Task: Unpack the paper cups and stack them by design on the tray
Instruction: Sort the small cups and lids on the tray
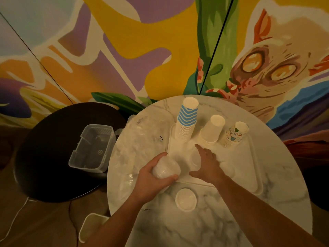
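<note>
Left hand (156, 172) wraps fingers round wrapped cup bundle (166, 169); right hand (206, 162) fingers loosely spread over tray (256, 177) — peel wrap before stacking plain stack (211, 130).

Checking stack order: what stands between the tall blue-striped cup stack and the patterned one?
In the head view, the plain white cup stack stands between them on the white tray.

clear plastic box (92, 148) — on dark round stool (44, 157) off worktop's left edge | white bin (89, 227) — floor, near-left | painted mural wall (124, 41) behind
</note>
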Demonstrator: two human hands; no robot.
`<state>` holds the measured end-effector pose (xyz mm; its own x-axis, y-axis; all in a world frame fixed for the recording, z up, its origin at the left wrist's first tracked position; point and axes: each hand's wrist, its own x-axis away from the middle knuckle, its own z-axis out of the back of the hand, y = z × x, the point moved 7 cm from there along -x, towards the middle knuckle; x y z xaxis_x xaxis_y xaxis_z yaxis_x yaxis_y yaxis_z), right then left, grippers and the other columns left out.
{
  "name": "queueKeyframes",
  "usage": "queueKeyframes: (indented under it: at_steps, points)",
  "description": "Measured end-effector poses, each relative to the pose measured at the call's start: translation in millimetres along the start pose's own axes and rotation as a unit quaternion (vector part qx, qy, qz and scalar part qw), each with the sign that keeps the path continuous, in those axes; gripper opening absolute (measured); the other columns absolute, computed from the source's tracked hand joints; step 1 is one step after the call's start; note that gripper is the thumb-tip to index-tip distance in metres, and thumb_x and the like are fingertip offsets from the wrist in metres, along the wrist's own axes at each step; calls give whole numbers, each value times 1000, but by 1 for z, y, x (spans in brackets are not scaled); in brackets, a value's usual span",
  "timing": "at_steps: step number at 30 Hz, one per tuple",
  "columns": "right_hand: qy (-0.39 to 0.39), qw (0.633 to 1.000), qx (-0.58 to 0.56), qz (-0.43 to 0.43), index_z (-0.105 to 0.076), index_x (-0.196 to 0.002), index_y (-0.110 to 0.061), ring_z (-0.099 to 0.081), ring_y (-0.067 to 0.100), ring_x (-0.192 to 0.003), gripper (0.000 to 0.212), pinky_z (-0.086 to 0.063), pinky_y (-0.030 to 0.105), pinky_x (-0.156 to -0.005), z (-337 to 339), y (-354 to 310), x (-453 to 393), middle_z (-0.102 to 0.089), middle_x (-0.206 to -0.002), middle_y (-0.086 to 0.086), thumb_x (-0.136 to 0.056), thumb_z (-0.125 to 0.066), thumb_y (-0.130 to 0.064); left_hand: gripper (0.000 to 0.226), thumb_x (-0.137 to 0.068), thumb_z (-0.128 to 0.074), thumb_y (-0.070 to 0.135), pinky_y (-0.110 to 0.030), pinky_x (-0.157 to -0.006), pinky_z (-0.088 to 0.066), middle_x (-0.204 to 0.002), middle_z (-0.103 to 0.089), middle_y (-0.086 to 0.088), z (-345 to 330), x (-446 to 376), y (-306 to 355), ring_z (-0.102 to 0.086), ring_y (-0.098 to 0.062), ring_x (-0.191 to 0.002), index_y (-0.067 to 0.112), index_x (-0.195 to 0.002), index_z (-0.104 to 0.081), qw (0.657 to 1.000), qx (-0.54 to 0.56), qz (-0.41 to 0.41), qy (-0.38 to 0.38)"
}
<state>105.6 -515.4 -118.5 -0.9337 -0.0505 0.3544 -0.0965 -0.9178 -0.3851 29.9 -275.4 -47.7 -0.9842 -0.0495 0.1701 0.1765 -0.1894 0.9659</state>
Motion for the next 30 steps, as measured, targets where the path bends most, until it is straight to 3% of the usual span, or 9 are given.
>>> queueKeyframes:
  at_steps: [4,9,12,14,16,19,23,26,30]
  points:
    - [-1,999,52,7,-15,-157,-33,-37,31,-132,105,-41,47,-107,-2,-5,-2,-39,-145,7,-75,-79,-51,72,-65,-96,21,-10,-102,-43,-124,-63,33,-6,1,1,-56,10,-121,38,-126,-63,1000,-11,-6,-15]
    - [7,999,31,-2,-15,-157,-34,-33,30,-134,113,-36,47,-110,3,-1,10,-35,-147,5,-69,-79,-62,76,-64,-96,25,-6,-98,-41,-123,-60,39,-13,3,7,-54,14,-121,41,-129,-61,999,-17,-10,-28]
    - [144,987,-51,59,-44,-144,-28,-45,25,-126,76,-41,43,-106,36,-8,31,-49,-137,1,-80,-74,-54,83,-62,-97,27,-5,-99,-40,-124,-59,41,-21,4,9,-52,16,-121,38,-135,-59,999,-18,-11,-40]
    - [182,961,-194,70,-61,-124,-28,-57,13,-110,45,-48,32,-95,56,-15,52,-61,-121,-7,-84,-75,-42,89,-59,-98,31,-7,-101,-40,-125,-61,36,-29,5,11,-52,16,-121,37,-138,-58,998,-21,-14,-50]
    - [73,938,-333,59,-65,-119,-33,-63,5,-101,42,-52,26,-86,54,-24,68,-67,-114,-13,-81,-79,-42,93,-54,-99,37,-13,-102,-45,-127,-63,26,-38,7,16,-56,13,-118,35,-138,-58,998,-28,-19,-56]
    - [-56,925,-365,84,-57,-132,-39,-64,3,-110,75,-53,25,-93,47,-37,91,-65,-123,-17,-66,-81,-65,98,-50,-98,44,-23,-103,-49,-129,-65,16,-54,12,26,-60,8,-116,29,-138,-59,995,-52,-43,-78]
    - [-38,922,-376,90,-57,-125,-39,-63,1,-112,67,-52,29,-98,55,-33,106,-65,-122,-14,-66,-79,-63,87,-50,-96,46,-30,-101,-52,-122,-69,17,-69,23,41,-64,1,-113,30,-129,-64,989,-79,-83,-98]
    - [-23,913,-401,75,-51,-125,-44,-66,9,-106,68,-58,32,-88,57,-30,113,-59,-122,-11,-65,-78,-61,83,-52,-95,44,-30,-99,-53,-122,-68,18,-72,27,49,-64,0,-112,30,-129,-64,987,-84,-98,-94]
    - [10,922,-381,74,-61,-119,-38,-65,7,-102,42,-56,27,-87,67,-30,119,-65,-115,-12,-81,-78,-42,73,-55,-97,35,-29,-96,-53,-118,-68,23,-75,30,57,-65,-2,-111,43,-120,-64,984,-92,-116,-95]
